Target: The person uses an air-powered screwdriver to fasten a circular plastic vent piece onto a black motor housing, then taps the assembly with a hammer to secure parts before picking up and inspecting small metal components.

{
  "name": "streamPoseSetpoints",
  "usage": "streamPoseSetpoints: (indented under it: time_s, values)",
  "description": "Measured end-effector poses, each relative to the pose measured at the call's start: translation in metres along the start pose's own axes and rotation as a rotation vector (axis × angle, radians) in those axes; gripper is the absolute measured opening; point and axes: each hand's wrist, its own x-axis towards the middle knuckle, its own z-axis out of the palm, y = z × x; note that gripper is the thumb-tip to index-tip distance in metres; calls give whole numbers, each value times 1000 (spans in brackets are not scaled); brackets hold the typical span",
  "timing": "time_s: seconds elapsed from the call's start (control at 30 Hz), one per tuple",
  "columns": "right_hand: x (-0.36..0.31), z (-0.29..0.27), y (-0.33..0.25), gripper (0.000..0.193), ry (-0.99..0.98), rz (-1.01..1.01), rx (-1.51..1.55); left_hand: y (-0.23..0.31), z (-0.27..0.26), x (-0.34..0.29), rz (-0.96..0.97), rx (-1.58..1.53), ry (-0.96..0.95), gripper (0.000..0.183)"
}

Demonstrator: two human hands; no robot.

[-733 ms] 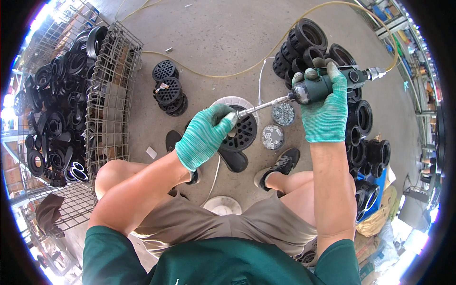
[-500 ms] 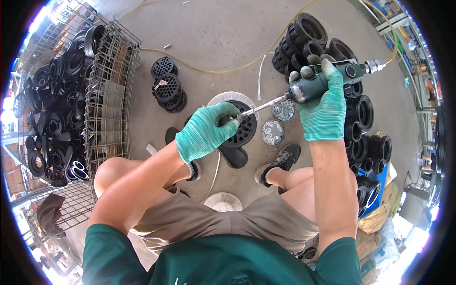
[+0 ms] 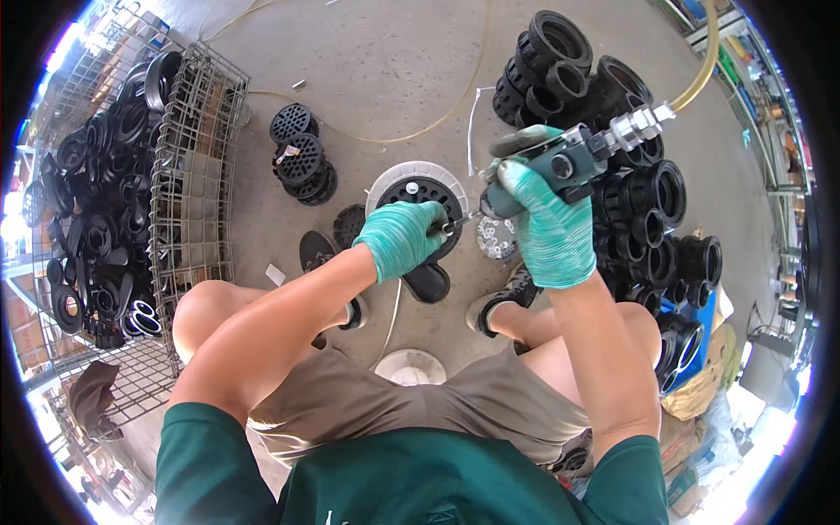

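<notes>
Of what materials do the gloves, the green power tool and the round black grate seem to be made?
Gloves: probably knitted fabric, matte, from the fine ribs. Green power tool: its smooth housing may be painted metal or plastic; the silvery hose coupling seems bare metal, from its bright glints. Round black grate: perhaps hard plastic, from its even, low-sheen black; metal remains possible.

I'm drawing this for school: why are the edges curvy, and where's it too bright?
Head view: the fisheye lens bends the shelves at right; white glare washes out patches along the left and lower-right rim; the drill, nearer the middle, looks clearer.
</notes>
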Motion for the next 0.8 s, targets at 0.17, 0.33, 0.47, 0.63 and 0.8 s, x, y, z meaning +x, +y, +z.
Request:
streamPoseSetpoints:
  time_s: [0.17, 0.33, 0.47, 0.63, 0.8]
  values:
    - [-9, -2, 7, 30, -29, -31, -54, 4, 9, 2, -10, 67, -4, 24]
    - [-17, 2, 4, 34, -96, -41, -124, 7, 8, 4, -10, 76, -9, 25]
    - [-21, 7, 7, 36, -143, -23, -108, 2, 10, 9, 5, 101, -17, 28]
    - [-22, 9, 24, 40, -272, -154, -170, -9, 19, 15, 98, 21, 38, 31]
    - [-16, 10, 30, 42, -388, -145, -230, -20, 26, 18, 127, 48, -45, 34]
